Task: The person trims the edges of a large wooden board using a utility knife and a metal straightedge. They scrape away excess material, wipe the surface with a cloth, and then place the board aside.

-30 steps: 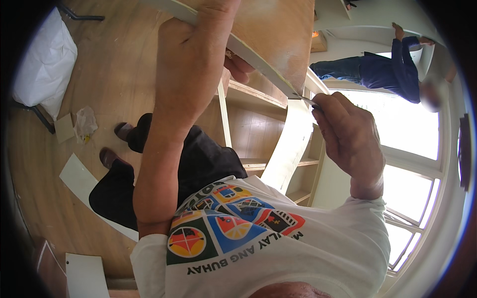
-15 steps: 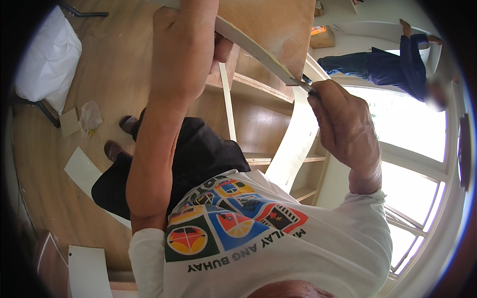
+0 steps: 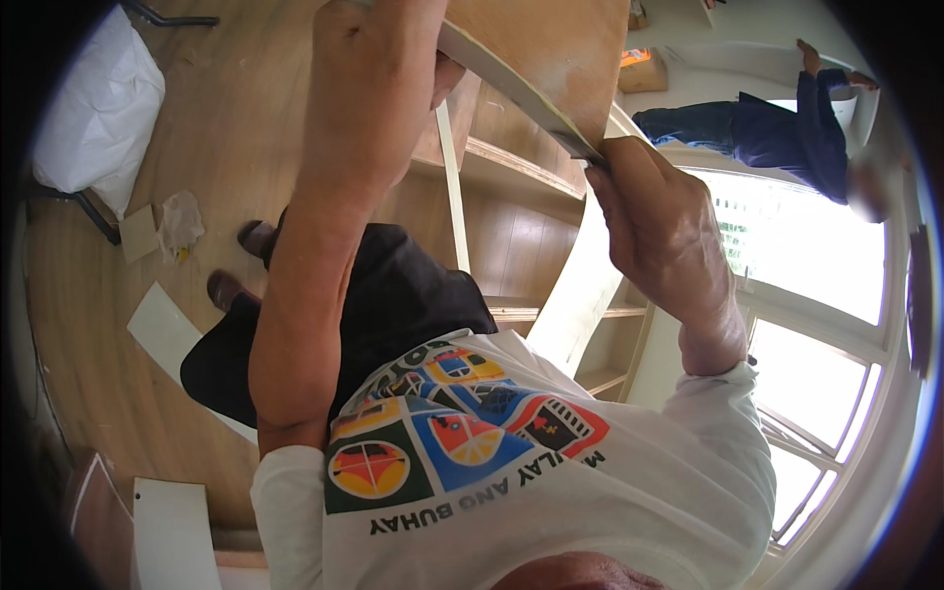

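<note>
A brown wooden board [image 3: 551, 49] with a pale edge strip [image 3: 501, 81] is at the top of the view. My right hand [image 3: 661, 211] is closed around a utility knife [image 3: 574, 146], whose slim metal blade lies against the strip near the board's right corner. The knife's handle is mostly hidden in my fist. My left hand [image 3: 359, 98] is at the board's left end, its visible fingers curled under the edge and gripping it. Part of that hand is cut off by the top of the view.
Wooden shelving [image 3: 511, 226] stands below the board, with a long white strip [image 3: 575, 295] hanging before it. White panels [image 3: 177, 531] and a clear plastic bag [image 3: 181, 224] lie on the floor. A white sack [image 3: 98, 108] is at left. Another person [image 3: 787, 133] reaches up near the windows.
My right hand has moved slightly left and up, bringing the blade along the strip, now flatter against it. My left hand has shifted a little right and still grips the board.
</note>
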Tool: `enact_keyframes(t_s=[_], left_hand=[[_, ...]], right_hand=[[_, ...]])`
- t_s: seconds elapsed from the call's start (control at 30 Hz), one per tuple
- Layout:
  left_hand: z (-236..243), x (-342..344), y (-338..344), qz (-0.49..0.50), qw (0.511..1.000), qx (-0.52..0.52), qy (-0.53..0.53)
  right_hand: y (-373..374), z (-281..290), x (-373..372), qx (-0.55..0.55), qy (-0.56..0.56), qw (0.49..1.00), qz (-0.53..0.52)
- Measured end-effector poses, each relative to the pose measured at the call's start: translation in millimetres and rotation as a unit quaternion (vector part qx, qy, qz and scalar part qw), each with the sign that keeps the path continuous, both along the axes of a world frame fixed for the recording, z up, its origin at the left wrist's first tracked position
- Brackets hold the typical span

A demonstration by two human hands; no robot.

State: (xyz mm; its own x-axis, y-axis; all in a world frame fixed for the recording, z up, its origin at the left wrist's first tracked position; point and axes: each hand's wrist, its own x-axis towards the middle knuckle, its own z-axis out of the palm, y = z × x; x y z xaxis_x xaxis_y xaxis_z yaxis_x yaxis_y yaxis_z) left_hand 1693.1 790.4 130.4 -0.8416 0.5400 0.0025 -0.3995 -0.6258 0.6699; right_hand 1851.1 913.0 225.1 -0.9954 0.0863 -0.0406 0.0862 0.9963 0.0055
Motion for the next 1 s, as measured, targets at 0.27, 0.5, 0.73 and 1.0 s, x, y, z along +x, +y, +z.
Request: enact_keyframes(t_s=[0.27, 0.5, 0.73, 1.0], left_hand=[[-5.9, -6.6, 1.3, 0.018, 0.998, -0.051, 0.030], [8.3, -2.5, -7.0, -0.012, 0.995, -0.100, 0.013], [9.3, -3.2, -8.1, -0.024, 0.985, -0.171, 0.025], [8.4, -2.2, -9.3, -0.021, 0.981, -0.179, 0.064]], right_hand=[[-7.0, 14.8, 11.7, 0.055, 0.095, 0.993, 0.030], [-3.3, 12.7, 24.3, 0.000, 0.059, 0.994, -0.088], [1.2, 3.0, 21.0, -0.017, 0.062, 0.997, -0.031], [9.2, -12.7, 20.4, -0.013, 0.084, 0.996, -0.039]])
